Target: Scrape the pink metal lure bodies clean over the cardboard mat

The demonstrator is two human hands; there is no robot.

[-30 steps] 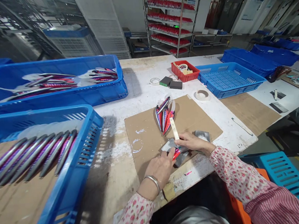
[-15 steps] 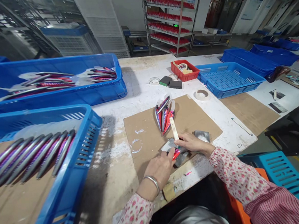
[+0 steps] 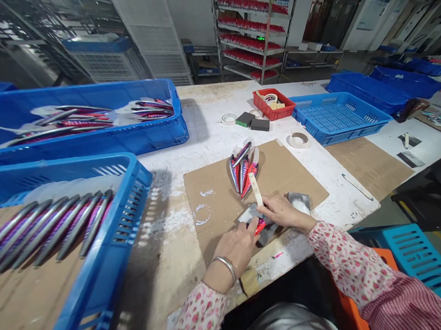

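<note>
Slightly leftward since the earlier frame, a bare right hand (image 3: 282,212) has shifted at lower centre, fingers closed around a flat cream-coloured stick (image 3: 255,189). Beside it, a bare left hand (image 3: 236,248) bends its fingers against a glossy red-and-pink piece (image 3: 260,227); whether they pinch it is hidden. Beneath lies brown cardboard (image 3: 215,200) on the white, worn bench (image 3: 209,141), mid-frame.

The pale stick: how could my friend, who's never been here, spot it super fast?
On the white table, find the cardboard in the middle of the view. Look at the right hand there, which holds the pale stick by its lower end. Unlike the striped, pointed pieces near its top end, it is plain, straight and cream-coloured.
</note>
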